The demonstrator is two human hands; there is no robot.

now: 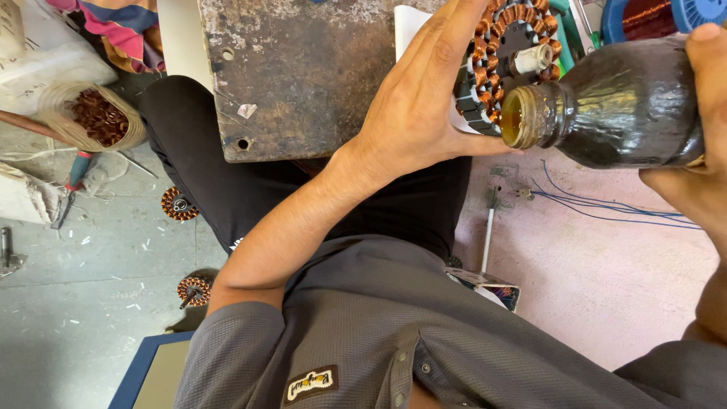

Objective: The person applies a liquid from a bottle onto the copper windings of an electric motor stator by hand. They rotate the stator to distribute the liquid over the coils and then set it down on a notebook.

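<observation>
While your left hand [416, 106] cups the round motor winding [509, 60] from its near side, the fingers are pressed around its rim and partly cover it, with the thumb running beneath toward the bottle mouth. The winding is held up in front of you, its ring of copper coils and pale centre hub facing the camera.

Your right hand [700, 144] is wrapped around the body of a dark plastic bottle [621, 102], thumb over the top and fingers closed underneath. The bottle lies nearly level, uncapped, its open neck pointing left and sitting just beside the lower edge of the winding, close to your left thumb. Amber liquid shows at the mouth.

Behind the left hand sits a worn metal plate [303, 76] with holes near its edges. Below the bottle, thin blue wires [598, 208] trail over the pink floor. At the left, on the grey floor, lie two more copper-wound windings [179, 204], a red-handled tool [76, 176], and a shallow basket of copper scraps [98, 117]. A blue spool of copper wire [651, 17] stands at the upper right.
</observation>
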